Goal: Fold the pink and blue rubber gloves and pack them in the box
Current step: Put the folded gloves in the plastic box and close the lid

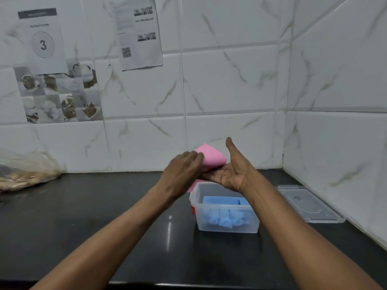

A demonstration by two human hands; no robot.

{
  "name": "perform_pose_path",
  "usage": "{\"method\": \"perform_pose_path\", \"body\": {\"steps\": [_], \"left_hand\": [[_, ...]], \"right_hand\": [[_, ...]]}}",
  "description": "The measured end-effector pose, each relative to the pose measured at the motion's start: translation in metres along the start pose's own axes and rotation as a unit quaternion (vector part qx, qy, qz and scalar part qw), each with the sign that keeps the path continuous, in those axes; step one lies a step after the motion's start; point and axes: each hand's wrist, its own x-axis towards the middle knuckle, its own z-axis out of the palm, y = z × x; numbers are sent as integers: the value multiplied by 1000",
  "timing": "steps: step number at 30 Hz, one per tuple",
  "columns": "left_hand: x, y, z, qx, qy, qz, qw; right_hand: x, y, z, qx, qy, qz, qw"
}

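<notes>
A clear plastic box (226,228) stands on the black counter, and the folded blue glove (222,212) lies inside it, fingers toward me. Above the box's far edge I hold the folded pink glove (212,156). My right hand (232,170) lies palm up under it with the thumb raised. My left hand (183,170) presses its fingers on the glove's left side from above. A bit of pink hangs down behind the box's far left corner; the rest of the glove is hidden by my hands.
The box's clear lid (307,204) lies flat to the right, near the tiled corner wall. A crumpled plastic bag (25,170) sits at the far left of the counter (104,216). Papers are stuck on the wall behind.
</notes>
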Motion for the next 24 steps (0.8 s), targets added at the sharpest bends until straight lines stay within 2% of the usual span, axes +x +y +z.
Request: {"method": "perform_pose_path", "body": {"steps": [2,5,8,11,13,14,15,16,17,18,19,20,21,22,23,24], "left_hand": [[-4,16,2,-18,39,40,998],[-17,26,15,-27,91,110,989],[-27,31,24,-14,108,135,985],[-30,34,20,-33,124,81,988],[-37,40,13,-154,145,-30,977],[-41,43,8,-240,155,-121,951],[-43,46,1,-325,152,-226,906],[-42,46,-6,-413,129,-326,841],[-39,43,-12,-505,83,-403,759],[-34,39,-16,-608,19,-443,659],[-29,33,-18,-708,-46,-449,544],[-24,29,-21,-779,-88,-434,444],[-19,26,-22,-823,-101,-414,375],[-14,24,-21,-852,-92,-396,328],[-10,22,-18,-871,-76,-382,298],[-6,21,-14,-881,-63,-371,288]], "right_hand": [[-8,-8,-9,20,23,-4,1000],[-20,-12,-25,-15,57,3,998],[-24,-8,-33,-63,86,-46,993],[-23,-3,-35,-71,94,-114,986],[-23,-4,-33,-77,107,-161,978],[-24,-6,-32,-82,108,-184,973],[-24,-9,-31,-89,104,-206,969],[-24,-12,-30,-96,94,-226,965],[-25,-14,-29,-102,84,-245,961],[-25,-16,-28,-108,73,-261,957],[-26,-17,-27,-113,61,-273,953],[-26,-16,-27,-118,44,-281,951],[-26,-14,-27,-123,26,-285,950],[-26,-12,-28,-129,12,-285,950],[-26,-9,-30,-141,5,-283,949],[-27,-7,-33,-159,5,-280,947]]}}
